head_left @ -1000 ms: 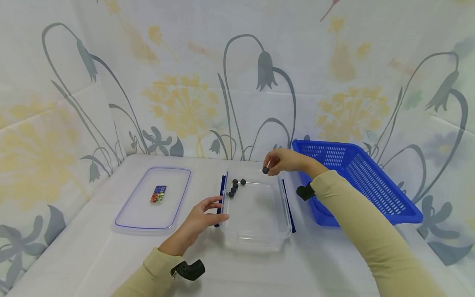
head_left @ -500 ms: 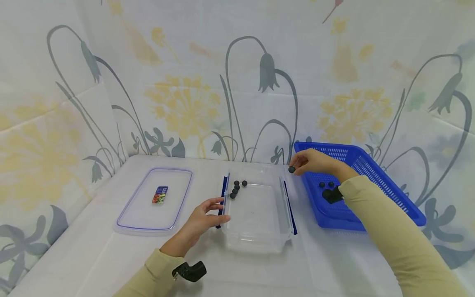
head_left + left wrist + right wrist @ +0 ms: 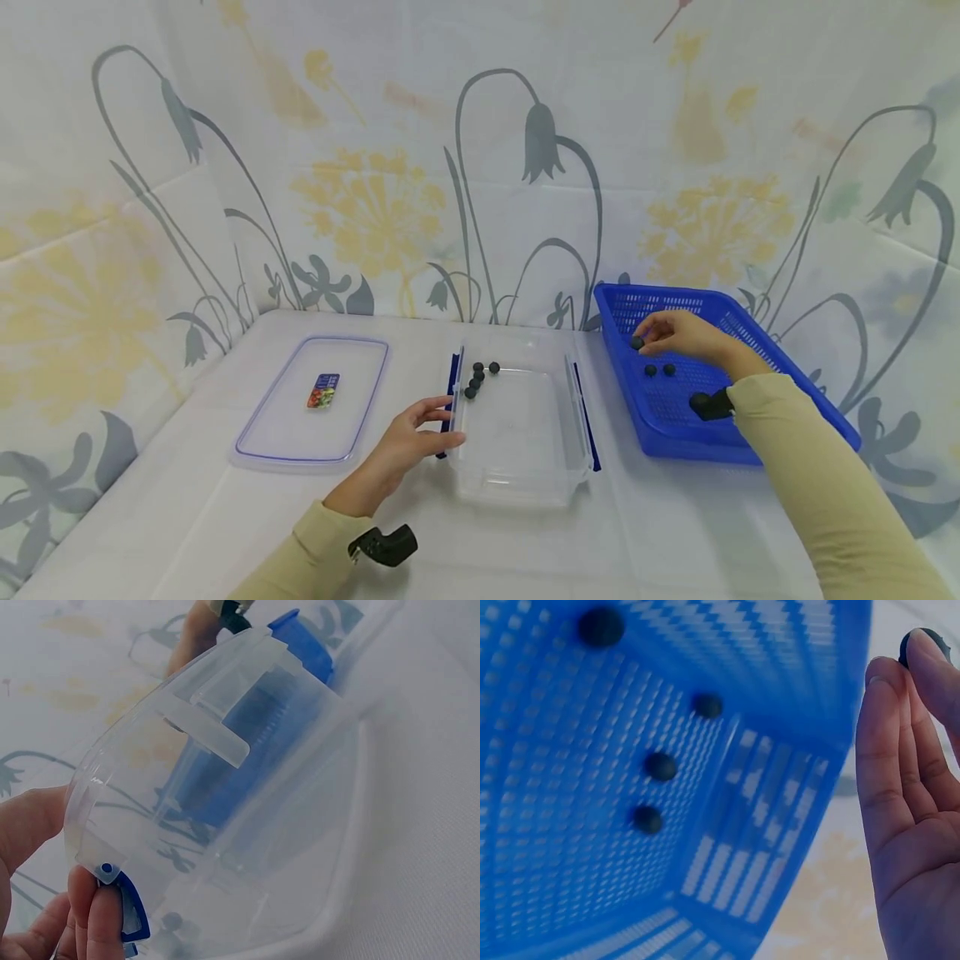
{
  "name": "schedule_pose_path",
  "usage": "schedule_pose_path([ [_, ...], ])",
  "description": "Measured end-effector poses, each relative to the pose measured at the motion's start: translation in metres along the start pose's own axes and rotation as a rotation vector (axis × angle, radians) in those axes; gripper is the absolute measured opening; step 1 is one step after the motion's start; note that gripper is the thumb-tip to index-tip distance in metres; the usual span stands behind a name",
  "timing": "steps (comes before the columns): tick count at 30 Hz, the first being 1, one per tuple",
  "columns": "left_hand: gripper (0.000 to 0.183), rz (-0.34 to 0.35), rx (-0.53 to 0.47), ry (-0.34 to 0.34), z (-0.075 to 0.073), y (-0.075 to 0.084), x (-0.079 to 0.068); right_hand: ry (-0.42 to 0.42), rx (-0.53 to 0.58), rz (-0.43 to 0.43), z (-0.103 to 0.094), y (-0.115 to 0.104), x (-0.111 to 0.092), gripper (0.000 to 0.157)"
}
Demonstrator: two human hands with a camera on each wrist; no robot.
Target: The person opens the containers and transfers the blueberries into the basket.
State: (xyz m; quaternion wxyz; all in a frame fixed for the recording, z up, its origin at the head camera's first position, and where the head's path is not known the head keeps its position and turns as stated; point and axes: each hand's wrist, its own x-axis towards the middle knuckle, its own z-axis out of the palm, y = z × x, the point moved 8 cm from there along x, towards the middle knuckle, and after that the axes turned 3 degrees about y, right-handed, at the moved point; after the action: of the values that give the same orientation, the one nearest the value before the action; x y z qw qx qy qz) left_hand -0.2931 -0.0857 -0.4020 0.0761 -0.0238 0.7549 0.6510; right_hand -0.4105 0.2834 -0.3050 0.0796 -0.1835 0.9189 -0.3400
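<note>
We have the right grip [image 3: 685,337] pinching a small ball [image 3: 637,342] between thumb and fingertips, over the left side of the blue basket [image 3: 750,452] in the head view. The ball is dark and round, so we read no long axis from it. The basket's length slants from far left to near right, and we count four loose balls [image 3: 660,766] inside. Our left grip [image 3: 412,437] holds the see-through box [image 3: 517,433] by its left rim; its length runs away from us. We find a narrow strip of bench [image 3: 617,437] between box and basket, a wider one beside the lid [image 3: 300,433].
</note>
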Motion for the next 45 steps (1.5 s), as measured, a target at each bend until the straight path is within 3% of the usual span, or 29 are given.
schedule_pose_path([
  [5,0.061,-0.006,0.001,0.001,0.001,-0.001,0.0,0.019,0.009,0.019,-0.008,0.022,-0.011,0.032],
  [13,0.06,-0.002,-0.001,0.005,0.0,0.0,0.001,0.051,0.115,0.082,-0.017,0.054,-0.021,0.032],
  [22,0.061,0.016,-0.001,-0.001,0.0,0.003,0.001,0.039,0.056,0.12,-0.019,0.071,-0.025,0.033],
  [27,0.062,0.005,0.0,0.004,0.0,0.002,0.001,0.041,0.061,0.077,-0.019,0.052,-0.02,0.032],
  [33,0.063,-0.006,0.008,0.009,0.0,0.0,0.0,0.04,0.077,-0.008,-0.012,0.009,-0.002,0.029],
  [39,0.062,-0.006,0.004,0.008,0.0,0.0,0.001,0.011,0.038,-0.061,0.007,-0.036,0.019,0.029],
  [45,0.062,0.013,0.01,-0.004,0.0,0.001,0.0,-0.006,0.083,-0.109,0.032,-0.066,0.042,0.027],
])
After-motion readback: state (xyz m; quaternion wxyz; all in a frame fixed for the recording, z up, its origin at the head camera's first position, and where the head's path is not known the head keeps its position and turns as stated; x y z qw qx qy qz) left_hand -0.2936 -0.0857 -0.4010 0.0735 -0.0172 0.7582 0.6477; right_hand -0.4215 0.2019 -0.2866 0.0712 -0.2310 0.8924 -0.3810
